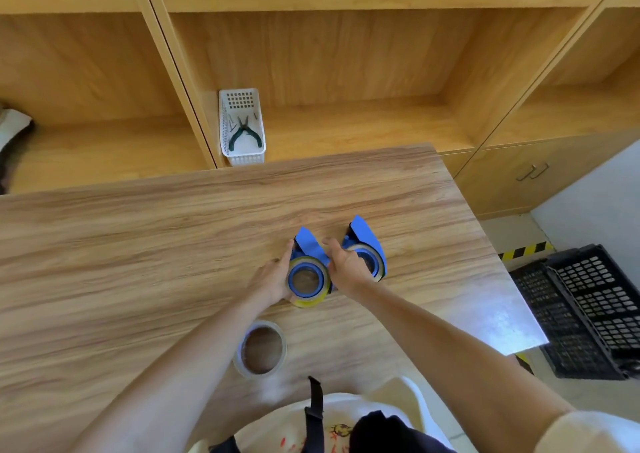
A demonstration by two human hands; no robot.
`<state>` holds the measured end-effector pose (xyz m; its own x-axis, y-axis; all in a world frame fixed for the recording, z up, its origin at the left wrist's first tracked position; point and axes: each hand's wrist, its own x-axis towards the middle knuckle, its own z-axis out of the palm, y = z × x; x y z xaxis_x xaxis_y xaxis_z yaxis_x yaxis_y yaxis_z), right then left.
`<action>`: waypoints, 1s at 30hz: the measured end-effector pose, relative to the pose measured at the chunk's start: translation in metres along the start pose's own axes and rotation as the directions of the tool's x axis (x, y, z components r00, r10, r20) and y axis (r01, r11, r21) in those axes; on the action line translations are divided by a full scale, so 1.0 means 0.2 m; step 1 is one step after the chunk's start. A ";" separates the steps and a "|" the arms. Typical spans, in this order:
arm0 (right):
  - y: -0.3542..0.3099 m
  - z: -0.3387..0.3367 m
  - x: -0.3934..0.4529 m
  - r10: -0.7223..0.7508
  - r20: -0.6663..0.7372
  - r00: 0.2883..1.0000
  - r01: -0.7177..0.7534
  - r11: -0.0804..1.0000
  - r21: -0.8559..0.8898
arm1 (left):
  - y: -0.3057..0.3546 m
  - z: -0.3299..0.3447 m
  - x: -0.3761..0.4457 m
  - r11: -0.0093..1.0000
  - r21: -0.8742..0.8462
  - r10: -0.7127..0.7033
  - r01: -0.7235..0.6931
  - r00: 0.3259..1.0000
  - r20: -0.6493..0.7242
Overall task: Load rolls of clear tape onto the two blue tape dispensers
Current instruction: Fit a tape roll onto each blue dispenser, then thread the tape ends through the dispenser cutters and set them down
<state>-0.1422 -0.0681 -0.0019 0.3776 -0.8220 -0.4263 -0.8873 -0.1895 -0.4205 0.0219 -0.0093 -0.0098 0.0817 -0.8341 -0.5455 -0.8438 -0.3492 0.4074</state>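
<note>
Hands flank the near blue tape dispenser [309, 244] on the desk [138, 244]: left hand [273, 279] cups its loaded tape roll [308, 284], right hand [348, 262] grips its other side. Second loaded dispenser [367, 244] stands just right of it; a spare clear tape roll [260, 348] lies nearer the person.

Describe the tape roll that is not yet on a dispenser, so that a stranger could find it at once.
Start at the wooden table and look at its near edge, close to the person's body. The loose tape roll lies flat there, between the two forearms. Unlike the two rolls further away, it sits on no blue dispenser and no hand touches it.
</note>
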 end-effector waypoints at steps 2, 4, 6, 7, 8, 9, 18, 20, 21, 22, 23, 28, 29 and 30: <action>-0.01 0.00 0.00 -0.007 0.012 1.000 0.006 1.000 0.022 | 0.00 0.00 0.00 1.000 -0.030 0.007 -0.007 1.000 -0.022; -0.02 0.00 0.01 -0.008 0.015 1.000 0.007 1.000 0.028 | -0.01 0.00 -0.01 0.999 -0.050 0.012 -0.014 0.999 -0.040; -0.03 0.02 0.03 -0.005 0.036 0.999 0.005 1.000 0.012 | -0.02 0.01 -0.01 0.998 -0.067 0.017 -0.021 0.998 -0.058; -0.04 0.02 0.03 -0.005 0.055 0.998 0.005 1.000 -0.009 | -0.03 0.01 -0.02 0.997 -0.078 0.022 -0.027 0.998 -0.063; -0.05 0.03 0.03 0.000 0.073 0.997 0.003 0.999 -0.035 | -0.04 0.01 -0.03 0.996 -0.089 0.025 -0.031 0.998 -0.066; -0.06 0.05 0.04 0.003 0.085 0.996 0.002 0.998 -0.065 | -0.04 0.01 -0.04 0.994 -0.102 0.034 -0.041 0.997 -0.069; -0.12 0.13 0.06 0.014 0.084 0.996 0.005 0.974 -0.228 | -0.15 0.03 -0.14 0.985 -0.089 0.137 -0.148 0.983 -0.121; -0.11 0.12 0.06 0.013 0.073 0.997 -0.001 0.986 -0.169 | -0.18 0.03 -0.14 0.991 -0.098 0.081 -0.095 0.988 -0.134; -0.11 0.12 0.06 0.009 0.069 0.998 0.001 0.990 -0.140 | -0.19 0.02 -0.14 0.988 -0.134 0.058 -0.076 0.989 -0.135; -0.11 0.11 0.06 0.003 0.065 0.998 0.005 0.994 -0.112 | -0.20 0.02 -0.13 0.980 -0.194 0.030 -0.054 0.992 -0.122; -0.11 0.11 0.06 0.001 0.062 0.998 0.004 0.997 -0.077 | -0.22 0.01 -0.13 0.965 -0.259 0.015 -0.044 0.993 -0.115; -0.10 0.09 0.07 -0.011 0.020 1.000 0.007 0.980 0.200 | -0.24 -0.04 -0.13 0.839 -0.544 -0.034 0.018 0.999 -0.020; -0.11 0.07 0.08 -0.021 0.007 1.000 0.018 0.967 0.252 | -0.22 -0.06 -0.14 0.779 -0.627 -0.012 -0.008 1.000 -0.027; -0.11 0.06 0.08 -0.036 -0.010 0.999 0.037 0.950 0.311 | -0.21 -0.08 -0.14 0.721 -0.693 0.005 -0.026 0.999 -0.032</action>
<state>-0.1130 -0.0707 -0.0087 0.4066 -0.8201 -0.4027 -0.7459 -0.0435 -0.6646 0.0633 0.0228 -0.0001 0.0944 -0.8490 -0.5199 -0.2426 -0.5262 0.8151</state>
